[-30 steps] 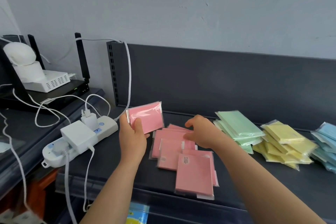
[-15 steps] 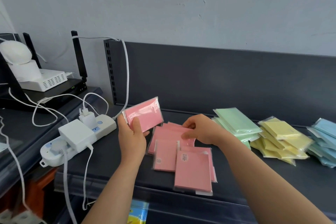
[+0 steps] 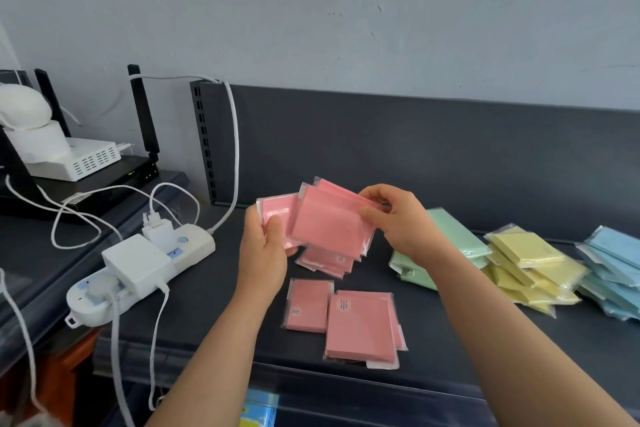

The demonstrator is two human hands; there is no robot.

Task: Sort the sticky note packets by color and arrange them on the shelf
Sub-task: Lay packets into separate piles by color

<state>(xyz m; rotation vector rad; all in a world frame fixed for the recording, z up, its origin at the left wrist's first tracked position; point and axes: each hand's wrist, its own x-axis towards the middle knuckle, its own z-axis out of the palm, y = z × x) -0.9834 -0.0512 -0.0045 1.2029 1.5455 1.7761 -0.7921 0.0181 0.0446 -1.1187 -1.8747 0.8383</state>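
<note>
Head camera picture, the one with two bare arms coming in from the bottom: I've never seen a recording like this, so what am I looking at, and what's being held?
There is no machine here. A person wears one wide-angle camera on the head, looking forward and down, so the arms are their own. In front of them is a dark grey metal shelf. On it lie loose pink sticky note packets in clear wrap. To the right of those are a green stack, a yellow stack and a blue stack of the same kind of packet. The left hand grips a single pink packet. The right hand pinches a pink bundle of packets, which overlaps the single one. At the left lies a white plastic power strip with plugs in it.
</note>
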